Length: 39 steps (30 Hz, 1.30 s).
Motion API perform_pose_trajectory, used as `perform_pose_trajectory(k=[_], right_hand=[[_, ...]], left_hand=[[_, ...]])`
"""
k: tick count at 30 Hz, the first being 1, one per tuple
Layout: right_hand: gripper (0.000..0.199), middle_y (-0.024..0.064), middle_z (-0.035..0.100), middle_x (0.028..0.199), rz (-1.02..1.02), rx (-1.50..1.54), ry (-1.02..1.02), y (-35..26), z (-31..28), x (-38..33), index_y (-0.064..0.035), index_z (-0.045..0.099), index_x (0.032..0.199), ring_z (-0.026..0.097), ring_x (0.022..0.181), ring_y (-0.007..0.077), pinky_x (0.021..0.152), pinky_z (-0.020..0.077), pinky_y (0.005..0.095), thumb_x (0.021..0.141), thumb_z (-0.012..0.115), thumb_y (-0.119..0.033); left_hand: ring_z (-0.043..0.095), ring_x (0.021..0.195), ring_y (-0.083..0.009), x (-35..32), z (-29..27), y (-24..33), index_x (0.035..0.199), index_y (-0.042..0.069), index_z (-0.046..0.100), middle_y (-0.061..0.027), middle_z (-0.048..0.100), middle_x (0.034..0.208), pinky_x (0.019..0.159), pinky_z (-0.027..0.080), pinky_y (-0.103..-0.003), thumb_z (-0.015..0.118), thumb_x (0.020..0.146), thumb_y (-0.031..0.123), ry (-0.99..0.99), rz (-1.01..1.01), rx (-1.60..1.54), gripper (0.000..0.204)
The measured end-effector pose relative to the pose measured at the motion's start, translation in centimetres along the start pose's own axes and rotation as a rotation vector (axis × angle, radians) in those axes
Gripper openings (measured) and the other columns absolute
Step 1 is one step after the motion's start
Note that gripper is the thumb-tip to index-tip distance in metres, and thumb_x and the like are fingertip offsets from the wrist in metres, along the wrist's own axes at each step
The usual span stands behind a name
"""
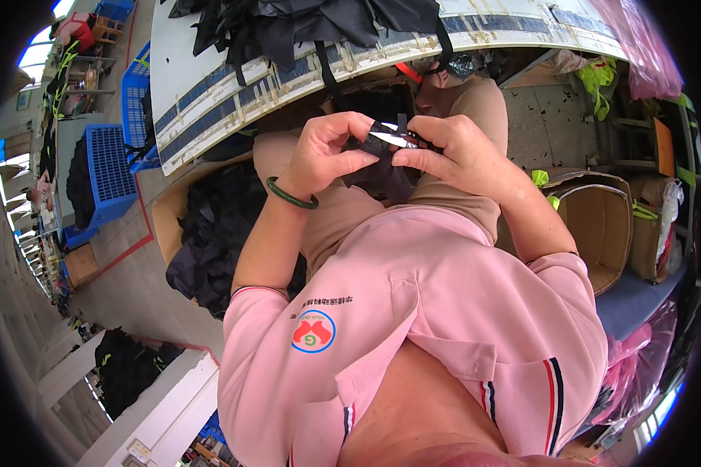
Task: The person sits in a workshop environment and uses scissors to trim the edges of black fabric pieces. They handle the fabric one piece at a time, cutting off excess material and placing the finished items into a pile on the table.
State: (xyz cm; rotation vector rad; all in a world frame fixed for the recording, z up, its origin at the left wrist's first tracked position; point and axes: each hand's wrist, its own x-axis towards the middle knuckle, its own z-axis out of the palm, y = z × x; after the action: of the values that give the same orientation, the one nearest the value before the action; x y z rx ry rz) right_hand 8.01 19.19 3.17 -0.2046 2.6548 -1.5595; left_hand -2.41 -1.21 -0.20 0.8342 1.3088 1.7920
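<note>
Sitting here with one small black fabric piece [382,167] held up over my lap, just below the edge of the white work table [210,93]. My left hand [323,152] is pinching the left side of it between thumb and fingers, and my right hand [456,152] is closed around a little pair of metal snips [393,139] with the blades resting right on the top edge of the cloth. So I'd say I'm mid-trim on this piece, not done with it yet, though I can't see any loose threads clearly at this size.

As for what's left, my guess is plenty. There's a heap of black fabric [311,23] piled on the table above my hands, and another dark pile in the cardboard box [171,214] on the floor to my left. Can't tell which pile is finished and which is waiting.

Counts: one piece in hand, one pair of snips, one green bangle [290,198] on my left wrist, two blue plastic crates [109,171] further left, and another open cardboard carton [600,226] on my right.
</note>
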Motion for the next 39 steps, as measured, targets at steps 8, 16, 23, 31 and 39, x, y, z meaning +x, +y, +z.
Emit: perform_pose_trajectory(k=[8,16,23,31,39], right_hand=[[0.035,0.0134,0.044,0.055,0.024,0.135,-0.043,0.9,-0.1,-0.4,0.0023,0.056,0.075,0.036,0.050,0.0187,0.049,0.0345,0.0345,0.086,0.067,-0.029],[0.040,0.0140,0.046,0.055,-0.002,0.100,-0.152,0.5,-0.8,-0.6,0.0035,0.056,0.074,0.038,0.050,0.0211,0.048,0.0350,0.0346,0.084,0.069,-0.033],[0.038,0.0166,0.050,0.057,-0.105,0.020,-0.192,0.7,-0.7,-0.8,0.0010,0.057,0.077,0.049,0.051,0.0309,0.049,0.0377,0.0367,0.081,0.070,-0.034],[0.034,0.0138,0.053,0.057,-0.184,-0.101,-0.250,0.1,-0.7,-0.4,-0.0022,0.061,0.081,0.053,0.052,0.0313,0.051,0.0394,0.0391,0.080,0.071,-0.034],[0.035,0.0156,0.053,0.058,-0.192,-0.088,-0.271,0.8,-0.4,-0.3,-0.0007,0.061,0.081,0.052,0.053,0.0338,0.051,0.0388,0.0398,0.080,0.070,-0.035]], left_hand=[[0.061,0.087,-0.0160,0.2,-0.4,0.5,0.087,-0.002,0.064,-0.0101,0.066,0.094,0.083,0.047,-0.029,0.065,0.072,-0.006,-0.075,-0.005,0.019,0.016],[0.063,0.082,-0.0165,0.8,-1.9,1.2,0.084,-0.003,0.063,-0.0113,0.067,0.088,0.079,0.048,-0.028,0.063,0.069,-0.003,-0.232,-0.219,-0.118,0.014],[0.064,0.082,-0.0168,1.1,-2.4,0.7,0.084,-0.003,0.062,-0.0130,0.068,0.087,0.080,0.049,-0.028,0.063,0.067,0.003,-0.398,-0.341,-0.208,0.018],[0.065,0.081,-0.0184,1.1,-2.3,0.2,0.086,-0.005,0.062,-0.0145,0.069,0.087,0.081,0.049,-0.028,0.063,0.067,0.004,-0.490,-0.470,-0.319,0.020],[0.066,0.083,-0.0181,1.1,-1.9,0.4,0.087,-0.005,0.061,-0.0146,0.068,0.088,0.081,0.049,-0.027,0.063,0.069,0.002,-0.531,-0.515,-0.299,0.020]])
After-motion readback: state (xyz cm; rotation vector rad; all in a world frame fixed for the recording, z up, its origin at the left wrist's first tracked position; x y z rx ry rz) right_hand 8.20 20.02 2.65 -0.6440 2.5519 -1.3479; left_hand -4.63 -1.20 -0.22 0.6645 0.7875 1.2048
